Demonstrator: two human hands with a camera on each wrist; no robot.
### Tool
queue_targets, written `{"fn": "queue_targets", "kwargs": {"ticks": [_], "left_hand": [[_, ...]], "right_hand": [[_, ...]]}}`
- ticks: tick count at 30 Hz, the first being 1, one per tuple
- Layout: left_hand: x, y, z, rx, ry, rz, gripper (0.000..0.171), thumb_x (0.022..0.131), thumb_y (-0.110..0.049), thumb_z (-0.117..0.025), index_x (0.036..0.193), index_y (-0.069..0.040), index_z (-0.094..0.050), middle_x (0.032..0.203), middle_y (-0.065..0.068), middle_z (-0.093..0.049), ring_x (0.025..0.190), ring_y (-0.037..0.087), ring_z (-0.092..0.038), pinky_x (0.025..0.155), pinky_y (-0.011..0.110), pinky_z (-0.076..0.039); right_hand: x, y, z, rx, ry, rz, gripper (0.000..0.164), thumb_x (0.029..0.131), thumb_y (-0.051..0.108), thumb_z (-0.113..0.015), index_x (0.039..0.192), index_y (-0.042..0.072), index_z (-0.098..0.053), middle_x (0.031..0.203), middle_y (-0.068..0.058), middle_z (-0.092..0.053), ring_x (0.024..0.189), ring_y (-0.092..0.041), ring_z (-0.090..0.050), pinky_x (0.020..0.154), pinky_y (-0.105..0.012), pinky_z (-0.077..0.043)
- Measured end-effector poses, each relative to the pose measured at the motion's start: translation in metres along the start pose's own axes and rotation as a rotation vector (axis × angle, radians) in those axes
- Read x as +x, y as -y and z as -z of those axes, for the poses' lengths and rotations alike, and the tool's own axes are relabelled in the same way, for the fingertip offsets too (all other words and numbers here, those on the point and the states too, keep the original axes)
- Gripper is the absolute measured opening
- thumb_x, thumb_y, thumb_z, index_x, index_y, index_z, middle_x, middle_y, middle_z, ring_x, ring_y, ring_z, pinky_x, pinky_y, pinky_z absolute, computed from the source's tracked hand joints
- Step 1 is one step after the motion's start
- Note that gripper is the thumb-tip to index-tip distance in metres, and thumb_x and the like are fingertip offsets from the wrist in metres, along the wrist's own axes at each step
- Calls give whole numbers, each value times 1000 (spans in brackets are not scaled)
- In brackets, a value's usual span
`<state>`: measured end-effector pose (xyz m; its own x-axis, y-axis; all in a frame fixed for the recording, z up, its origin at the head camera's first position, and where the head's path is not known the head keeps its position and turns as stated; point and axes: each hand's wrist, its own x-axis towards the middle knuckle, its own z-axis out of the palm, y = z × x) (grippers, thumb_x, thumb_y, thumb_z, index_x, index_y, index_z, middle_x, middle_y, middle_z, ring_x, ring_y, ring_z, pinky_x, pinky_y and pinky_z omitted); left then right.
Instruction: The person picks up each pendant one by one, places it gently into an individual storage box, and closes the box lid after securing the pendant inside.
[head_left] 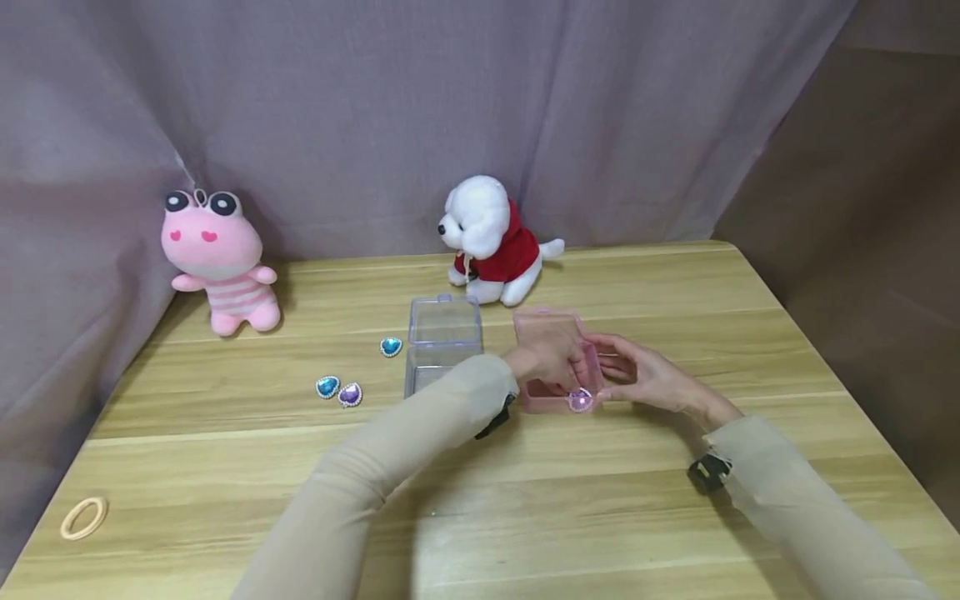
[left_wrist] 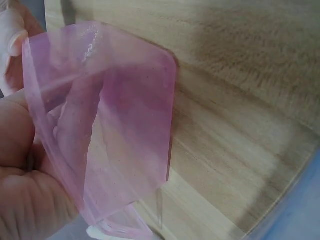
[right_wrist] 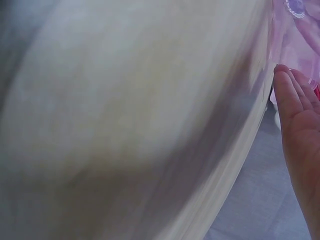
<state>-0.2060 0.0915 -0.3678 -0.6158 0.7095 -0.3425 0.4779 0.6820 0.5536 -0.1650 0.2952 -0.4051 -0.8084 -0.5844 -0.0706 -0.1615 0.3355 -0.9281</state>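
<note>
An open pink see-through box stands right of centre in the head view, its lid tipped back. My left hand reaches down into it, fingertips at a purple heart-shaped gem with a beaded rim near the front right corner. In the left wrist view the fingers show through the pink plastic, and the thumb's grip is partly hidden. Along the right side of the box, my right hand rests thumb and fingers against the wall. Its fingers look fairly straight in the right wrist view.
Beside the pink box is an open clear box, partly behind the left sleeve. Two blue heart gems and another purple one lie to the left. Plush toys, a white dog and a pink frog, sit behind. A wooden ring lies front left.
</note>
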Motion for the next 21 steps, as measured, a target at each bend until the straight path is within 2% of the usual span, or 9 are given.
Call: {"fn": "queue_targets", "kwargs": {"ticks": [3, 7, 8, 11, 14, 15, 17, 21], "left_hand": [[0, -1, -2, 23, -19, -8, 15, 83, -14, -77, 98, -13, -78, 101, -4, -68, 82, 1, -49, 64, 5, -40], [-2, -2, -5, 42, -46, -15, 14, 83, -12, -76, 97, -13, -78, 101, -4, -70, 85, 1, -49, 64, 5, -39], [-2, -2, -6, 69, -64, -29, 14, 83, -11, -76, 96, -14, -79, 102, -4, -70, 90, 1, -50, 69, 4, -40], [-4, -3, -7, 110, -96, -53, 15, 81, -10, -77, 94, -16, -79, 107, -6, -71, 102, 4, -53, 81, 4, -39], [-6, -3, -9, 109, -110, -65, 15, 79, -9, -78, 93, -15, -79, 105, -4, -75, 105, 7, -58, 87, 6, -41], [-6, -3, -10, 95, -107, -57, 15, 79, -8, -78, 93, -14, -79, 103, -4, -76, 104, 7, -59, 85, 6, -42], [-5, -3, -11, 85, -106, -51, 14, 80, -9, -78, 93, -14, -79, 100, -4, -77, 102, 6, -60, 83, 5, -42], [-4, -3, -11, 79, -100, -33, 13, 81, -12, -78, 94, -15, -79, 105, -5, -76, 109, 7, -60, 88, 7, -43]], "right_hand": [[0, 1, 0, 1, 0, 3, 82, 85, 0, -70, 149, -9, -20, 154, -37, -22, 136, -49, -30, 103, -11, -41], [0, 0, 0, 8, 0, 6, 82, 85, 0, -70, 149, -10, -19, 153, -37, -22, 137, -28, -40, 103, -11, -41], [0, -1, 0, 7, -1, 8, 82, 85, 0, -70, 149, -10, -19, 153, -37, -22, 137, -24, -41, 104, -10, -41], [0, -2, 0, 8, -5, 14, 81, 85, -1, -70, 149, -11, -19, 153, -37, -22, 137, -29, -40, 104, -10, -40], [-1, -2, -1, 0, -8, 14, 81, 86, -1, -69, 149, -11, -20, 153, -37, -22, 137, -39, -35, 104, -9, -40], [-1, -2, -1, 0, -9, 13, 81, 86, -1, -69, 149, -11, -20, 153, -37, -22, 137, -38, -35, 104, -9, -40], [-1, -2, -1, -2, -10, 21, 81, 86, -1, -69, 148, -11, -20, 153, -38, -22, 137, -29, -40, 104, -9, -40], [-1, -4, -1, 7, -12, 40, 80, 85, -1, -70, 148, -11, -21, 152, -39, -22, 131, -2, -46, 104, -9, -39]]}}
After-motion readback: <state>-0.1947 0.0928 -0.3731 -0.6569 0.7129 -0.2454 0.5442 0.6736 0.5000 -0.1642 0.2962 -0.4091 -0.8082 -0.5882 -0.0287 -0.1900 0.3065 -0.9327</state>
